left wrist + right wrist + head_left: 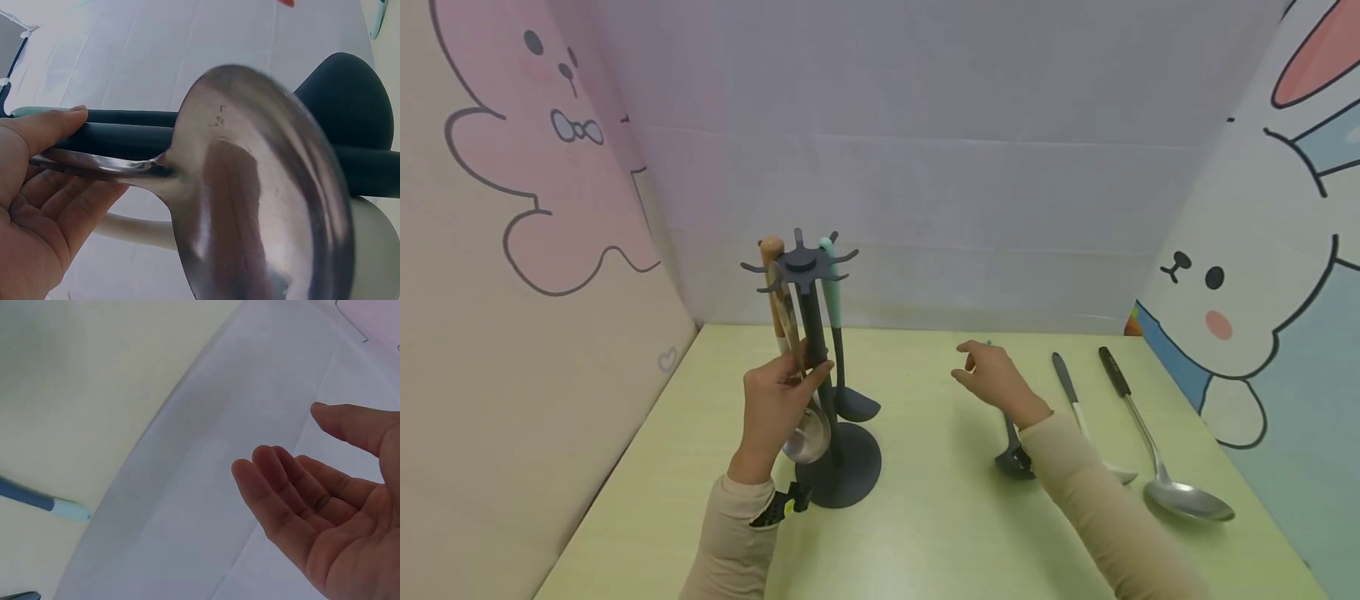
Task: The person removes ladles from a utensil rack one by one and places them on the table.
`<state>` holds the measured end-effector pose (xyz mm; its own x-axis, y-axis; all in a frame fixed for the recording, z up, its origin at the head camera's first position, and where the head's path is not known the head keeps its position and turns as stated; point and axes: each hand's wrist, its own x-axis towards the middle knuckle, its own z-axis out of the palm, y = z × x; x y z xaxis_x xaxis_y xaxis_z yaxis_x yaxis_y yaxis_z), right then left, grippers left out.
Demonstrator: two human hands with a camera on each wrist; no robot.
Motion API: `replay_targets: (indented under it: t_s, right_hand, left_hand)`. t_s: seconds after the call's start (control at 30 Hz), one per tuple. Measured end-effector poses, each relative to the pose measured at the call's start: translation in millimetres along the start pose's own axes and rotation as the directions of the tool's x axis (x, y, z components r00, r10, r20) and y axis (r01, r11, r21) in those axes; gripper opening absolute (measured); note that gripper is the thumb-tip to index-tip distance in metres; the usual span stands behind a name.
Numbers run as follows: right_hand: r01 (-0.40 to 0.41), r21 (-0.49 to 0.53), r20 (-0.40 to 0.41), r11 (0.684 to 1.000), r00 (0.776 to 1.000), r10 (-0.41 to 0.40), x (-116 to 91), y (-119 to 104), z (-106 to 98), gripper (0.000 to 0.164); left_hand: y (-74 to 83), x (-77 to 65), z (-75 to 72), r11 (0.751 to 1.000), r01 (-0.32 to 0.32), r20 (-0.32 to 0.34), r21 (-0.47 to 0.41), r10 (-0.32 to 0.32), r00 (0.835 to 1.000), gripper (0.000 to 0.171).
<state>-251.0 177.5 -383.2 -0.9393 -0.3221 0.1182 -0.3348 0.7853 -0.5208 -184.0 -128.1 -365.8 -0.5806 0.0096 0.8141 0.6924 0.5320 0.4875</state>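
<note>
My left hand (775, 408) grips the pole of a black rotating-style utensil stand (842, 479), thumb across the pole and fingers behind. A metal ladle (808, 437) hangs at that hand, its handle running between thumb and fingers; its bowl fills much of the left wrist view (250, 187). On the stand also hang a black ladle with a mint handle (831, 292) and a wooden-handled utensil (772, 250), whose lower part is mostly hidden. My right hand (996, 379), fingers loosely bent and holding nothing, hovers above a dark slotted utensil (1013, 462).
Right of the dark slotted utensil lie a grey-and-white utensil (1064, 375), partly behind the right sleeve, and a large metal spoon (1187, 500) with a black handle. The pale yellow table (925, 533) meets a cloth backdrop (925, 192) behind and at both sides.
</note>
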Motion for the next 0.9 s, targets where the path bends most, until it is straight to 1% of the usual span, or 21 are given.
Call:
replay_targets:
  t_s: [0.13,0.23,0.3,0.4,0.47,0.57,0.67,0.8,0.9]
  right_hand:
    - [0.084,0.03,-0.047,0.996,0.995,-0.083,-3,-22,4,0.039]
    - [0.151,0.044,-0.083,0.988,0.986,-0.147,-5,-34,9,0.039]
    - [0.203,0.069,-0.105,0.977,0.975,-0.195,-6,-40,14,0.04]
    - [0.287,0.146,-0.131,0.947,0.954,-0.269,-7,-50,20,0.042]
    - [0.345,0.193,-0.149,0.918,0.935,-0.321,-7,-57,24,0.043]
    - [0.409,0.242,-0.172,0.88,0.911,-0.376,-6,-66,31,0.045]
    - [0.44,0.272,-0.185,0.856,0.897,-0.402,-5,-75,38,0.045]
    - [0.444,0.322,-0.18,0.836,0.896,-0.407,-3,-85,47,0.047]
    - [0.447,0.358,-0.178,0.82,0.895,-0.409,-1,-91,52,0.049]
  left_hand:
    - [0.4,0.4,0.1,1.0,0.007,0.008,-0.01,-0.007,1.0,0.025]
    - [0.3,0.6,0.0,1.0,0.003,0.009,-0.01,-0.003,1.0,0.024]
    - [0.2,0.9,0.0,1.0,0.0,0.009,-0.008,0.0,1.0,0.024]
    - [-0.1,1.1,-0.2,1.0,-0.001,0.01,-0.013,0.001,1.0,0.024]
    - [-0.4,1.3,-0.4,1.0,0.0,0.01,-0.017,0.0,1.0,0.024]
    - [-1.1,1.4,-0.9,1.0,0.003,0.013,-0.026,-0.003,1.0,0.025]
    - [-1.6,1.4,-1.7,0.999,0.013,0.022,-0.036,-0.012,1.0,0.025]
    - [-2.2,1.5,-3.6,0.998,0.037,0.042,-0.048,-0.035,0.998,0.026]
    - [-2.8,0.8,-5.5,0.994,0.074,0.065,-0.075,-0.07,0.995,0.026]
